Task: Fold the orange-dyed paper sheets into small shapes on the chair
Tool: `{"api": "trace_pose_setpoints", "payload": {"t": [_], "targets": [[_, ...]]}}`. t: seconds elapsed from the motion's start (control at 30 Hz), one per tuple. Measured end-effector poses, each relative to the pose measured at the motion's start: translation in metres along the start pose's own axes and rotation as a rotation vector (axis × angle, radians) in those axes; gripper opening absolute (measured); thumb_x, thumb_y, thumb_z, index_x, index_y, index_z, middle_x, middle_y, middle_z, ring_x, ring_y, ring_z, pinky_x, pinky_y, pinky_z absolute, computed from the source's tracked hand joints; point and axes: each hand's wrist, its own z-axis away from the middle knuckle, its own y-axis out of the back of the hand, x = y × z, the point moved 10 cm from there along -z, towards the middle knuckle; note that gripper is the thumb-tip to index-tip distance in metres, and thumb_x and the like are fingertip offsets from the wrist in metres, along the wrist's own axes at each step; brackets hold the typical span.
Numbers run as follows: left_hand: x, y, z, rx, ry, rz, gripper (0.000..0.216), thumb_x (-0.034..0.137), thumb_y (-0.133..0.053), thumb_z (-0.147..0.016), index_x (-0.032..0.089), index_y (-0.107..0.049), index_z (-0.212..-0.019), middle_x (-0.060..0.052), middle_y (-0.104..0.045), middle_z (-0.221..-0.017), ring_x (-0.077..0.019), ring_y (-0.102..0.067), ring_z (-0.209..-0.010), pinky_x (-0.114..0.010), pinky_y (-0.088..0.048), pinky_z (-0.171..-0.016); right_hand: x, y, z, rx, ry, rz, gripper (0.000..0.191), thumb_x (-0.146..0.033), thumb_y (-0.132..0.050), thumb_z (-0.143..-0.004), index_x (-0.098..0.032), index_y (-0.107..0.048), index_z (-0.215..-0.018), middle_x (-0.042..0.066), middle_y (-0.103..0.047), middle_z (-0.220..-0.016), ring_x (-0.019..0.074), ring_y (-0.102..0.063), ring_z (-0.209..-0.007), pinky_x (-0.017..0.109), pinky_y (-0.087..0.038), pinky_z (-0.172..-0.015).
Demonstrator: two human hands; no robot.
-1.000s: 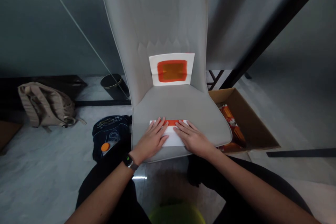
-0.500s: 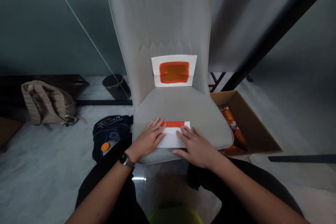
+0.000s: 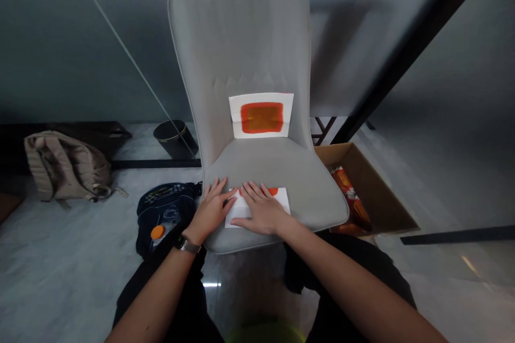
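A folded white paper sheet (image 3: 277, 204) with an orange band along its far edge lies on the grey chair seat (image 3: 281, 182). My right hand (image 3: 259, 209) rests flat on the sheet with its fingers spread, hiding most of the band. My left hand (image 3: 211, 209) lies beside it, fingers apart, touching the sheet's left edge and the seat. A second white sheet (image 3: 261, 116) with an orange-and-brown square stands against the chair back (image 3: 237, 37).
A black watch (image 3: 187, 245) sits on my left wrist. Left of the chair lie a dark printed bag (image 3: 163, 214) with an orange round cap and a beige backpack (image 3: 66, 166). A black bin (image 3: 175, 139) stands behind. A cardboard box (image 3: 370, 193) with orange packets is on the right.
My right hand has slid left onto the middle of the sheet, now covering most of the orange band. My left hand has moved slightly left. The view has shifted back a little.
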Motion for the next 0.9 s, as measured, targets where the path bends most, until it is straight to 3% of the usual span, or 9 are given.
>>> {"api": "trace_pose_setpoints", "payload": {"t": [0.1, 0.23, 0.33, 0.43, 0.5, 0.6, 0.67, 0.77, 0.9], "targets": [[-0.007, 0.004, 0.0, 0.002, 0.026, -0.012, 0.039, 0.041, -0.057, -0.103, 0.031, -0.067, -0.139, -0.011, -0.045, -0.162, -0.038, -0.036, -0.152, -0.066, -0.032, -0.12, 0.027, 0.002, 0.021, 0.03, -0.051, 0.028, 0.11, -0.089, -0.033, -0.089, -0.011, -0.021, -0.166, 0.016, -0.02, -0.17, 0.0327, -0.017, -0.159, 0.054, -0.014, -0.13], [-0.02, 0.016, 0.004, 0.029, 0.062, -0.037, 0.035, 0.048, -0.063, -0.099, 0.032, -0.075, -0.127, -0.009, -0.054, -0.155, -0.0405, -0.041, -0.149, -0.067, -0.035, -0.117, 0.08, 0.014, 0.064, 0.054, -0.19, 0.088, 0.103, -0.084, -0.032, -0.094, -0.012, -0.019, -0.166, 0.018, -0.021, -0.17, 0.0351, -0.019, -0.158, 0.064, -0.012, -0.128], [-0.019, 0.028, 0.002, 0.094, 0.063, -0.027, 0.03, 0.046, -0.063, -0.099, 0.028, -0.078, -0.118, -0.01, -0.06, -0.148, -0.0398, -0.047, -0.144, -0.066, -0.037, -0.116, 0.101, 0.024, 0.086, 0.101, -0.18, 0.1, 0.093, -0.078, -0.035, -0.098, -0.017, -0.021, -0.166, 0.016, -0.025, -0.169, 0.0343, -0.021, -0.158, 0.065, -0.013, -0.127], [0.0, 0.046, -0.008, 0.234, 0.001, 0.054, 0.031, 0.04, -0.06, -0.101, 0.021, -0.073, -0.121, -0.013, -0.061, -0.142, -0.0321, -0.054, -0.136, -0.055, -0.042, -0.116, 0.104, 0.032, 0.09, 0.153, -0.141, 0.09, 0.082, -0.071, -0.039, -0.101, -0.018, -0.031, -0.164, 0.016, -0.033, -0.167, 0.0346, -0.024, -0.158, 0.066, -0.017, -0.126], [0.02, 0.05, -0.017, 0.261, -0.062, 0.133, 0.033, 0.036, -0.058, -0.102, 0.02, -0.068, -0.128, -0.012, -0.061, -0.14, -0.0272, -0.056, -0.132, -0.048, -0.045, -0.115, 0.104, 0.039, 0.084, 0.199, -0.15, 0.092, 0.069, -0.062, -0.039, -0.105, -0.017, -0.044, -0.157, 0.017, -0.041, -0.163, 0.0356, -0.03, -0.155, 0.067, -0.021, -0.124], [0.049, 0.034, -0.031, 0.127, -0.163, 0.192, 0.033, 0.033, -0.058, -0.101, 0.023, -0.064, -0.133, -0.009, -0.062, -0.139, -0.0246, -0.058, -0.13, -0.044, -0.046, -0.113, 0.096, 0.055, 0.074, 0.29, -0.121, 0.097, 0.052, -0.047, -0.039, -0.108, -0.019, -0.055, -0.149, 0.016, -0.052, -0.156, 0.0328, -0.041, -0.149, 0.062, -0.03, -0.122], [0.063, 0.019, -0.035, 0.012, -0.219, 0.181, 0.035, 0.031, -0.06, -0.1, 0.024, -0.064, -0.135, -0.008, -0.063, -0.139, -0.0245, -0.058, -0.13, -0.044, -0.046, -0.113, 0.089, 0.061, 0.069, 0.317, -0.072, 0.075, 0.051, -0.047, -0.045, -0.106, -0.022, -0.055, -0.149, 0.014, -0.054, -0.153, 0.0311, -0.044, -0.147, 0.059, -0.033, -0.121], [0.068, 0.007, -0.033, -0.071, -0.216, 0.134, 0.036, 0.03, -0.062, -0.099, 0.026, -0.065, -0.135, -0.007, -0.063, -0.14, -0.0265, -0.056, -0.131, -0.047, -0.045, -0.113, 0.085, 0.06, 0.068, 0.306, -0.036, 0.056, 0.046, -0.048, -0.049, -0.105, -0.025, -0.061, -0.143, 0.013, -0.056, -0.152, 0.0306, -0.046, -0.145, 0.057, -0.035, -0.12], [0.068, 0.009, -0.027, -0.085, -0.158, 0.125, 0.034, 0.029, -0.063, -0.099, 0.027, -0.066, -0.133, -0.006, -0.065, -0.137, -0.0279, -0.056, -0.126, -0.048, -0.047, -0.109, 0.083, 0.054, 0.07, 0.291, -0.011, 0.12, 0.031, -0.03, -0.05, -0.104, -0.023, -0.074, -0.123, 0.013, -0.06, -0.145, 0.0301, -0.049, -0.14, 0.057, -0.036, -0.118]]}}
